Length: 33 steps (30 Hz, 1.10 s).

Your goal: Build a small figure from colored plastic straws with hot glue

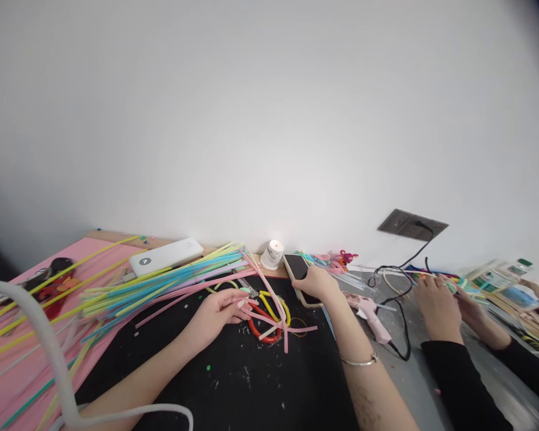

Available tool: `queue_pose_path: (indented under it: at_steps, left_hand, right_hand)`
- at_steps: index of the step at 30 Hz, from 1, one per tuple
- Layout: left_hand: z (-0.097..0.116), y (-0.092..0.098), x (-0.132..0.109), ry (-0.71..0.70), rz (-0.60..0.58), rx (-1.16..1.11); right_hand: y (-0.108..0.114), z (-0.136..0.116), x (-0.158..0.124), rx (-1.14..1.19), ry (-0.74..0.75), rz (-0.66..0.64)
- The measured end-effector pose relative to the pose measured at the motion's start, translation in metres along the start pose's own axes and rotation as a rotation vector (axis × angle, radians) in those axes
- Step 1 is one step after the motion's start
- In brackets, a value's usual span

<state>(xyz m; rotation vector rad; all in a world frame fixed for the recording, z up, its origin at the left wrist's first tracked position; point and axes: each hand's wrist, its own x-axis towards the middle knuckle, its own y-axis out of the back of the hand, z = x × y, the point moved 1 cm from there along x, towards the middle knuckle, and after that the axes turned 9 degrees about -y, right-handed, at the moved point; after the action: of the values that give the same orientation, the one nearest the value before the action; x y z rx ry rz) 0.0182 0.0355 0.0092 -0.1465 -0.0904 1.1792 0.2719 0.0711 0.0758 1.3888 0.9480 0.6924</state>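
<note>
My left hand [220, 311] rests on the black mat [251, 383], its fingers pinched on a pink straw [269, 293] beside bent red and yellow straws [269, 320]. My right hand [317, 281] reaches further back and is curled around a phone [295, 266] with a dark screen, lying near the wall. A silver bracelet [359, 360] sits on that wrist. A big fan of coloured straws [161, 278] spreads out to the left of my left hand.
A lit candle [273, 254] stands by the wall next to the phone. A white power bank [166, 256] lies on the pink sheet [9, 371]. A pink glue gun [372, 317] with a black cord lies right of my arm. Another person's hands [440, 302] in black sleeves work at the right.
</note>
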Motion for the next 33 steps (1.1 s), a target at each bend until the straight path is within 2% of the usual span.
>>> queue_pose_path:
  at_steps: [13, 20, 22, 24, 26, 28, 30, 33]
  left_hand:
    - [0.001, 0.0, 0.0, -0.005, -0.015, 0.003]
    - [-0.001, 0.001, 0.0, 0.007, 0.006, -0.006]
    - [-0.002, 0.001, 0.0, 0.015, 0.01, -0.009]
    - [-0.002, 0.002, 0.0, 0.022, 0.018, -0.01]
    - [-0.002, 0.002, 0.0, 0.018, 0.026, -0.013]
    - [-0.002, 0.002, 0.0, 0.005, 0.025, -0.02]
    - [-0.002, 0.003, 0.0, -0.013, 0.019, -0.022]
    - [-0.002, 0.004, 0.001, -0.039, 0.015, -0.017]
  right_hand:
    - [-0.006, -0.019, -0.004, -0.07, -0.12, 0.066]
    - [-0.01, -0.015, -0.001, -0.046, -0.131, 0.072]
    - [-0.008, -0.012, -0.005, -0.043, -0.117, 0.114]
    - [-0.006, -0.01, -0.014, 0.014, -0.049, 0.213]
    - [-0.005, -0.011, -0.03, 0.183, 0.127, 0.289]
    - [-0.007, -0.015, -0.051, 0.423, 0.395, 0.246]
    - [-0.014, -0.022, -0.074, 0.544, 0.602, 0.184]
    - [-0.029, -0.032, -0.098, 0.569, 0.693, 0.163]
